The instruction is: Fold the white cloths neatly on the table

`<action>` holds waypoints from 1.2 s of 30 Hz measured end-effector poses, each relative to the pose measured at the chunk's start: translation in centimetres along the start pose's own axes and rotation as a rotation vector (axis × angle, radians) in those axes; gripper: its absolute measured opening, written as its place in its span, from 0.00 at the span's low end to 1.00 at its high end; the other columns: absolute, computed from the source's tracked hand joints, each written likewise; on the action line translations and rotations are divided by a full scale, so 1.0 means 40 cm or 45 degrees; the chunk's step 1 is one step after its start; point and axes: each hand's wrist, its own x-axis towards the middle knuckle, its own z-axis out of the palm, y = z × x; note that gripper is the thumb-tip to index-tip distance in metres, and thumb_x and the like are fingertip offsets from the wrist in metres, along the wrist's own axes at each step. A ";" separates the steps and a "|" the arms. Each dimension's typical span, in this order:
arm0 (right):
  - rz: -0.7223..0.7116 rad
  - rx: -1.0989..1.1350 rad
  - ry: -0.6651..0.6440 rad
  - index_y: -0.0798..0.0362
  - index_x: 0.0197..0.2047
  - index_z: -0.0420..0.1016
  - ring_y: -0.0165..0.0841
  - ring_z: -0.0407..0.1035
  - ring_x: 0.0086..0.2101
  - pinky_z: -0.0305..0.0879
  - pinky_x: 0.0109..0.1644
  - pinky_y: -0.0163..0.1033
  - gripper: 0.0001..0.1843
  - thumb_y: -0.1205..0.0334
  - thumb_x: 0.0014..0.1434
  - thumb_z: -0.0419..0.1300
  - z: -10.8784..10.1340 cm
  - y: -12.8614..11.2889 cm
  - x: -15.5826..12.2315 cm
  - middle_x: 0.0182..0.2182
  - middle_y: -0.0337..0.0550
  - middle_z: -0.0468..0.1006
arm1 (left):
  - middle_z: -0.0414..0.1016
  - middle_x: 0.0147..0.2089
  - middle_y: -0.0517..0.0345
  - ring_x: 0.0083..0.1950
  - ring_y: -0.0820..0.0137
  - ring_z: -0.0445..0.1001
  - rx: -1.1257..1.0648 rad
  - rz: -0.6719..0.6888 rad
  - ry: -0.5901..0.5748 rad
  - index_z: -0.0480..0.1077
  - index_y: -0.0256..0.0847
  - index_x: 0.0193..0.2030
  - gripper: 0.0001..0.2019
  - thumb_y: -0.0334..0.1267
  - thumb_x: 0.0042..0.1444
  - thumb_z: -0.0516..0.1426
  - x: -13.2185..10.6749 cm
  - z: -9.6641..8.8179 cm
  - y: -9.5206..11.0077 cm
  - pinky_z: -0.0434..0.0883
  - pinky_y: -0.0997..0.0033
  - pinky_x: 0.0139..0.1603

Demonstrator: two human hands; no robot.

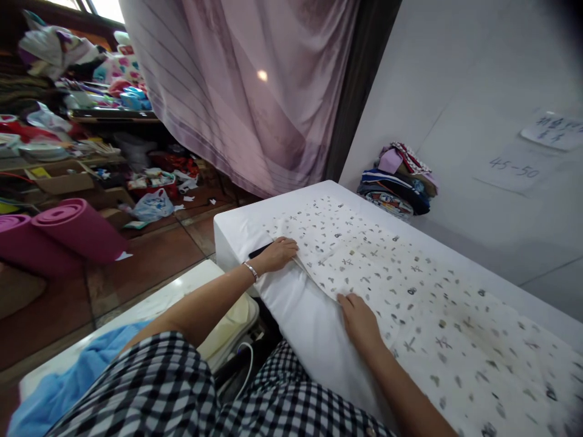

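A white cloth printed with small dark marks (410, 285) lies spread over a white padded table (237, 227). My left hand (277, 253), with a bracelet at the wrist, rests at the cloth's near-left edge, fingers curled onto the hem. My right hand (359, 320) lies on the same edge closer to me, fingers bent and pressing the fabric down. A dark object (260, 249) peeks out beside the left wrist.
A stack of folded fabrics (398, 179) sits at the table's far corner against the white wall. A pink curtain (246, 85) hangs behind. Pink rolls (68, 233), boxes and cluttered shelves fill the left. A blue cloth (73, 376) lies on a white surface near my left arm.
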 end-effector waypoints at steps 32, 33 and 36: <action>-0.160 0.066 -0.068 0.52 0.42 0.73 0.37 0.64 0.37 0.59 0.36 0.37 0.16 0.70 0.60 0.46 0.011 -0.006 0.031 0.37 0.46 0.72 | 0.75 0.38 0.56 0.47 0.68 0.69 -0.239 -0.124 -0.011 0.72 0.41 0.34 0.07 0.31 0.57 0.52 -0.012 0.018 -0.020 0.62 0.64 0.54; -0.161 0.074 -0.052 0.53 0.43 0.73 0.37 0.64 0.37 0.59 0.36 0.37 0.16 0.70 0.60 0.46 0.014 -0.008 0.027 0.37 0.46 0.73 | 0.75 0.38 0.56 0.48 0.68 0.69 -0.244 -0.134 -0.008 0.72 0.41 0.34 0.07 0.31 0.56 0.52 -0.011 0.018 -0.022 0.62 0.63 0.54; -0.168 0.069 -0.007 0.54 0.46 0.72 0.37 0.64 0.37 0.59 0.39 0.39 0.18 0.73 0.59 0.45 0.019 -0.012 0.010 0.38 0.47 0.73 | 0.75 0.38 0.56 0.48 0.67 0.69 -0.243 -0.150 0.014 0.72 0.41 0.34 0.06 0.31 0.55 0.53 -0.010 0.017 -0.027 0.62 0.63 0.54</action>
